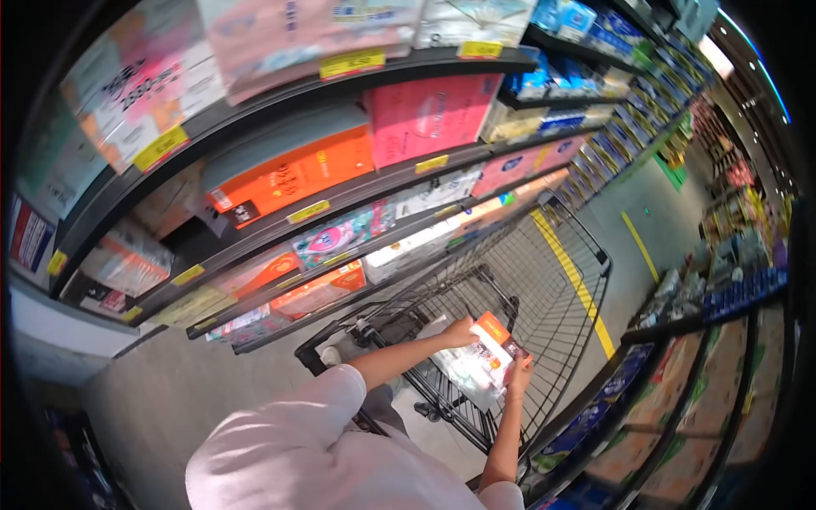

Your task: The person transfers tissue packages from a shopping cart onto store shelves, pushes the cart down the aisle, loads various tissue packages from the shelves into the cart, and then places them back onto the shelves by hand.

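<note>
An orange and white packet [489, 344] with a dark corner is held over the shopping cart [544, 297]. My left hand [460, 332] grips its left edge, and my right hand [518, 372] is closed on its lower right corner. Just below the packet is a shiny, clear plastic-like wrapping [469, 374], overexposed in places; whether it belongs to the packet I cannot tell. Both forearms reach over the cart's wire basket, whose black handle end is near my left sleeve.
Shelves [416, 161] of boxed and bagged packs with yellow price tags run along the left. More shelving with brown and green packs [667, 382] stands at the lower right. Yellow floor lines [574, 276] mark the grey aisle [625, 246], which runs toward the upper right.
</note>
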Motion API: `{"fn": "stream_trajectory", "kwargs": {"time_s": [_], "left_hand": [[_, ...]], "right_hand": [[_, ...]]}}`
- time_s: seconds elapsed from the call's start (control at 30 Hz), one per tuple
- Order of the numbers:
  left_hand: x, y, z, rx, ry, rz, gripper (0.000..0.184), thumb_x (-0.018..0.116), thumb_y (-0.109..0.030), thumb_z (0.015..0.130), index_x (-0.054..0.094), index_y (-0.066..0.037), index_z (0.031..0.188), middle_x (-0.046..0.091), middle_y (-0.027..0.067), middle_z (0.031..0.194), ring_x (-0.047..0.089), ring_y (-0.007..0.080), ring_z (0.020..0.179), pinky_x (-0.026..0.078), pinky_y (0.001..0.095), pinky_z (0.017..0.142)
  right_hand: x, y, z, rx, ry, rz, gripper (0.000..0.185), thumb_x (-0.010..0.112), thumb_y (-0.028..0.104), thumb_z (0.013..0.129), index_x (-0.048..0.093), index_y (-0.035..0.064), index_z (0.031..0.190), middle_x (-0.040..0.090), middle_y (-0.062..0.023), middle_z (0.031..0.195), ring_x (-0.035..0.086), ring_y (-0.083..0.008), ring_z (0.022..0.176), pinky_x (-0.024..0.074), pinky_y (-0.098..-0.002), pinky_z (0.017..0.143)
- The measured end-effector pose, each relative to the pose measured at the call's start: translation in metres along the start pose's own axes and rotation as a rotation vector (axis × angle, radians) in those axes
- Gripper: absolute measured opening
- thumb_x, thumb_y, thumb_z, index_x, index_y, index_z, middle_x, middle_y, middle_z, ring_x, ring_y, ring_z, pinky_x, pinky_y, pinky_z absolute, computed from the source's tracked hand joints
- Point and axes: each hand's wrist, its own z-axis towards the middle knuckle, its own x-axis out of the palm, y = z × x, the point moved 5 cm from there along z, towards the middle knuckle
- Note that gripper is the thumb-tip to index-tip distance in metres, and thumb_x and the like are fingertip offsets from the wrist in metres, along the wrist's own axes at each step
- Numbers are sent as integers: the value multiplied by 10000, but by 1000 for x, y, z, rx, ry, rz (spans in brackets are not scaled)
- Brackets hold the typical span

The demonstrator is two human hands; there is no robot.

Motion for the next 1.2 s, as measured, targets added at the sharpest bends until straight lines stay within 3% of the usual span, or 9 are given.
{"fn": "stream_trajectory", "kwargs": {"time_s": [0.07, 0.2, 0.23, 0.43, 0.5, 0.57, 0.6, 0.7, 1.2], "left_hand": [[-12, 16, -1, -103, 22, -29, 444, 611, -330, 588, 462, -8, 853, 524, 176, 798, 514, 285, 775, 408, 336, 657], [-29, 30, 0, -243, -34, -133, 478, 603, -410, 593, 504, 12, 794, 556, 169, 767, 546, 243, 706, 420, 330, 588], [-26, 34, 1, -232, -38, -144, 481, 593, -421, 604, 502, 14, 790, 557, 166, 753, 546, 244, 705, 420, 332, 586], [-16, 48, 25, -194, 40, -253, 563, 469, -520, 690, 538, 19, 837, 566, 150, 770, 542, 205, 723, 411, 293, 620], [-6, 27, 31, -231, 392, -721, 559, 378, -524, 753, 557, -2, 841, 565, 84, 806, 525, 149, 742, 403, 276, 643], [-32, -6, 34, -214, 362, -434, 528, 407, -518, 740, 545, -35, 904, 560, 69, 841, 521, 136, 757, 400, 267, 681], [-30, -4, 36, -182, 411, -331, 540, 412, -520, 735, 527, -49, 972, 560, 72, 872, 518, 140, 805, 395, 262, 725], [-17, -6, 21, -427, 602, -1026, 470, 449, -476, 735, 551, -56, 920, 568, 62, 833, 528, 123, 755, 412, 251, 673], [-3, -48, 14, -88, 154, -393, 429, 490, -321, 734, 436, -16, 1029, 516, 128, 955, 489, 211, 891, 370, 301, 748]], "right_hand": [[16, -8, 1, -127, -19, 195, 406, 427, 396, 775, 476, 12, 898, 527, -67, 803, 490, -144, 720, 410, -283, 624], [17, 30, -38, 661, 56, 537, 688, 406, 618, 649, 399, 67, 1061, 404, -147, 1080, 385, -291, 981, 293, -487, 808], [23, 11, -31, 738, 262, 556, 866, 411, 681, 576, 210, 130, 1214, 137, -109, 1248, 273, -345, 1060, 259, -586, 753], [55, -31, 11, 701, 909, 703, 565, 231, 464, 768, 369, 70, 1148, 428, -87, 1137, 385, -301, 1045, 267, -497, 852], [57, -43, 15, 874, 815, 745, 528, 267, 437, 762, 384, 91, 1144, 428, -74, 1140, 394, -298, 1036, 272, -491, 855], [46, -87, 48, 239, 848, 475, 522, 277, 433, 761, 380, 99, 1150, 434, -75, 1134, 400, -297, 1029, 272, -488, 857], [64, -34, 15, 944, 828, 781, 491, 297, 414, 765, 399, 101, 1130, 453, -85, 1111, 412, -300, 1008, 281, -475, 855], [66, -15, 9, 951, 521, 758, 479, 363, 370, 733, 418, 56, 1090, 477, -131, 1060, 441, -319, 955, 326, -467, 826], [40, -37, 31, 824, 290, 1123, 469, 399, 282, 628, 407, -29, 980, 489, -230, 936, 516, -364, 777, 422, -463, 723]]}}
